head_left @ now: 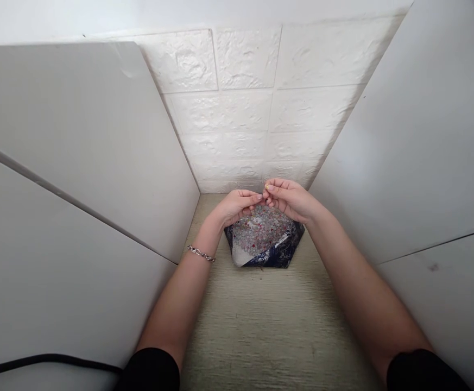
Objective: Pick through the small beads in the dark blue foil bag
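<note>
A dark blue patterned tray [280,256] sits on the pale wooden table, filled with many small clear and pink beads [259,231]. Both my hands hover just above its far side. My left hand [237,206] is curled, its fingertips pinched together and meeting the right hand. My right hand [289,198] is also curled in a pinch, with a tiny yellow bead [266,187] showing at its fingertips. A silver chain bracelet [201,253] hangs on my left wrist. What the left fingers pinch is too small to make out.
White panels [90,179] wall in the narrow table [269,326] on the left and on the right [416,152]. A white embossed brick wall [253,108] closes the back. A black cable [45,360] runs along the lower left.
</note>
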A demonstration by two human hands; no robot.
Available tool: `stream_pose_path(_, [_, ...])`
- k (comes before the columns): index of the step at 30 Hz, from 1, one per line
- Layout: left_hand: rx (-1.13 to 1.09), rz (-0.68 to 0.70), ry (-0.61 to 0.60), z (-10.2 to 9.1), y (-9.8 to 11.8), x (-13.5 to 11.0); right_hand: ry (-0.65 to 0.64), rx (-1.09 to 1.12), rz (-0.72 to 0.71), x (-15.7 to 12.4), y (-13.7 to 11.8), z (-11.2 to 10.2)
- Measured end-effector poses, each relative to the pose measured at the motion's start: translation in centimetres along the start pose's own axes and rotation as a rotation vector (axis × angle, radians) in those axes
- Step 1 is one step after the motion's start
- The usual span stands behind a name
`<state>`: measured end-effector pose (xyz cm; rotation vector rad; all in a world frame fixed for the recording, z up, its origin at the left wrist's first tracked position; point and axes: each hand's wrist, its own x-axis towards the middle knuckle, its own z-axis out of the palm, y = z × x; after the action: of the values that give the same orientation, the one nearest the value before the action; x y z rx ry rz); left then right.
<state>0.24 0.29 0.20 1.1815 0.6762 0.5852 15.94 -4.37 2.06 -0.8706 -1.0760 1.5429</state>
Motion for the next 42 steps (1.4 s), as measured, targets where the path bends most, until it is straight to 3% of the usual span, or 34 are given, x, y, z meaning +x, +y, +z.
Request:
stream_pose_path(4, [0.019,0.035,0.101,0.2,0.0,0.2,0.056,0.020,-0.042,0.5,0.6,-0.2])
stream_pose_path(9, [0.070,0.088,0.276,0.7,0.4,0.2,0.227,0.012,-0.082,1.1,1.3,-0.6])
stream_pose_path(13, [0.095,0.125,0.342,1.0,0.7,0.0,0.203,0.070,-0.025,1.3,2.2,-0.8])
stream_pose_path(18, [0.147,0.156,0.377,1.4,1.0,-0.1,0.189,0.189,-0.026,1.5,3.1,-0.7])
stream_pose_path(36, [0.203,0.164,0.407,1.5,1.1,-0.1,0.141,0.206,-0.059,1.8,3.7,-0.6])
stream_pose_path(42, [0.192,0.173,0.391,1.4,1.0,-0.1,0.183,0.214,-0.065,1.8,3.6,-0.4])
